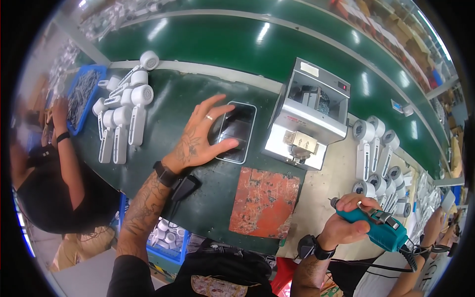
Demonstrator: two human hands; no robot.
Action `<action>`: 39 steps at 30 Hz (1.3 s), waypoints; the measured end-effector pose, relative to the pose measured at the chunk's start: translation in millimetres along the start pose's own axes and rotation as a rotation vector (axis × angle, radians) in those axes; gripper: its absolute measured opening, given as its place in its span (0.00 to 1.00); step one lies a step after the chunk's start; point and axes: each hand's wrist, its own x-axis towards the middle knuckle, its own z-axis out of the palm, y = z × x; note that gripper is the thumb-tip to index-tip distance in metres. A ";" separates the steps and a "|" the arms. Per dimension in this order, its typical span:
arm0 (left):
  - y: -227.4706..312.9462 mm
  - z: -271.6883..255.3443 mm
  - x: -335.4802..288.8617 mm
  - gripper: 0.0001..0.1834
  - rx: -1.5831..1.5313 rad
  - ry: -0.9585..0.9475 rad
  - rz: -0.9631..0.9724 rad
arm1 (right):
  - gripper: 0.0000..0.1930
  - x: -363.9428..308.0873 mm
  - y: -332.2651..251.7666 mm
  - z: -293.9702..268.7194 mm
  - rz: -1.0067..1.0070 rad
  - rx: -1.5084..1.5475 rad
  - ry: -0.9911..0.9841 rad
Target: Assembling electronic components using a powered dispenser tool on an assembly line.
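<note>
Left hand [195, 140] spread over phone [245, 129] on bench [213, 218], left of machine [310, 119]; contact unclear. Right hand [349, 226] wrapped round driver [388, 238]. Cord [409, 258] snag could jerk driver; slack pinch could drop phone.

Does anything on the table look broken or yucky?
Yes, the orange-red mat on the green table, nearer the person than the phone. Its surface is patchy, with dark scuffs and pale specks, so it looks worn, maybe damaged.
</note>
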 end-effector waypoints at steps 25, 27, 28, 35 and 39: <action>-6.2 -7.8 -12.8 0.16 -0.305 0.036 -0.217 | 0.40 -2.2 4.8 1.3 0.020 -0.037 -0.050; -3.8 -8.5 -10.5 0.23 -0.248 0.003 -0.191 | 0.40 -3.8 5.1 3.5 0.023 -0.030 -0.025; -2.3 -8.9 -9.5 0.23 -0.253 0.002 -0.193 | 0.39 -3.6 6.1 2.4 0.008 -0.012 -0.034; 6.9 -6.8 -5.9 0.44 -0.006 -0.124 -0.127 | 0.38 -3.5 5.6 3.7 -0.001 -0.007 -0.049; 4.7 -0.6 -7.2 0.42 -0.151 -0.042 -0.262 | 0.38 -3.6 4.6 5.4 -0.003 -0.013 -0.068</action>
